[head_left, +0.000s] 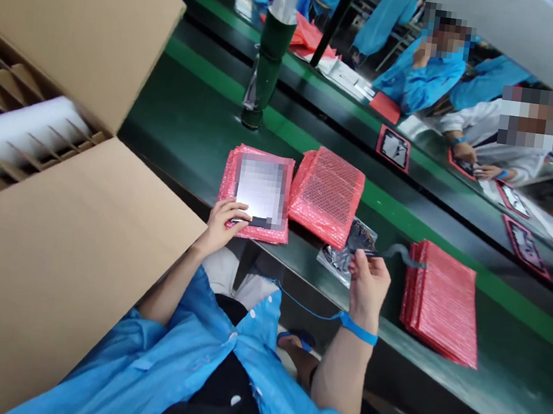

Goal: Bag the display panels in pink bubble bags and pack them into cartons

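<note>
A flat screen panel (261, 192) with a bright face and dark edge lies on a stack of pink bubble-wrap bags (230, 174). My left hand (226, 224) rests on its lower left corner with fingers stretched out. Between the thumb and fingers of my right hand (368, 285) is a thin dark flexible strip (399, 251), its grey end curving off to the right. Beneath that hand, a clear plastic bag (343, 259) with black pieces inside lies partly under another pink bubble-wrap stack (328, 196). A blue wrist strap (359, 329) circles my right wrist.
An open cardboard box (154, 219) with dividers fills the left side. More pink bags (446, 302) lie to the right on the green bench (192, 109). A post (266, 65) stands behind. Across the line, co-workers handle panels (394, 147) on pink bags.
</note>
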Tool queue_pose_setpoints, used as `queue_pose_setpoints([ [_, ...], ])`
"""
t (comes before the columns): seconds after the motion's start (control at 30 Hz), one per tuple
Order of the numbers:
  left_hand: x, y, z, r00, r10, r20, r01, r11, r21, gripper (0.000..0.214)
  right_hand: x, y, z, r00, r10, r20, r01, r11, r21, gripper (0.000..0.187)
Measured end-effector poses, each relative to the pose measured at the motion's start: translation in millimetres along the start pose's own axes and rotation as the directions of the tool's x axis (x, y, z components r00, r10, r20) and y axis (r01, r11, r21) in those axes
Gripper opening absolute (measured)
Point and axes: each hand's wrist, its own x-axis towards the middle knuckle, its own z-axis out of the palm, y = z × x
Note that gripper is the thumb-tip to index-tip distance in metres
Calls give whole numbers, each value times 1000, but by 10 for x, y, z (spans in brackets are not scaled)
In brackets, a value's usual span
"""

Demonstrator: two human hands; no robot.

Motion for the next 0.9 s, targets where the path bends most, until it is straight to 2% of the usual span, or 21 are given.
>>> queue_pose_setpoints([
  [0.03,-8,5,3,1000,-11,-8,11,1000,-9,11,-40,-102,172,993,23,119,-21,1000,-19,53],
  [0.07,-15,11,5,1000,-22,-15,22,1000,-17,12,-75,-200,369,966,53,252,-41,998,-54,51],
  [0.1,-22,17,6,999,-33,-20,33,999,-22,14,-101,-289,586,916,84,393,-48,994,-100,51],
  [0.13,-28,22,5,999,-42,-24,41,999,-23,16,-116,-365,814,840,105,532,-33,989,-142,50],
  [0.2,-36,27,2,998,-51,-24,51,998,-21,18,-105,-464,1272,627,130,768,38,980,-197,52],
  [0.27,-40,24,1,999,-51,-19,50,999,-18,19,-50,-494,1679,420,154,894,114,969,-220,54],
  [0.3,-42,19,3,999,-48,-17,48,999,-16,19,-13,-488,1848,340,171,924,147,961,-232,55],
  [0.33,-45,12,6,999,-46,-17,45,999,-15,20,25,-475,1989,280,192,941,176,953,-247,56],
  [0.4,-51,-3,17,999,-43,-23,42,999,-12,21,96,-442,2187,200,241,950,230,931,-284,55],
  [0.5,-62,-14,32,999,-40,-26,39,999,-7,22,165,-422,2306,142,308,941,278,900,-337,51],
  [0.57,-70,-11,36,999,-40,-29,39,999,-12,25,181,-433,2314,124,336,934,295,886,-358,48],
  [0.77,-89,-11,45,997,-78,-24,78,997,-3,33,167,-442,2291,160,325,932,317,877,-360,44],
  [0.9,-103,-43,64,998,-41,-40,41,999,-7,35,171,-436,2291,145,334,931,310,878,-363,45],
])
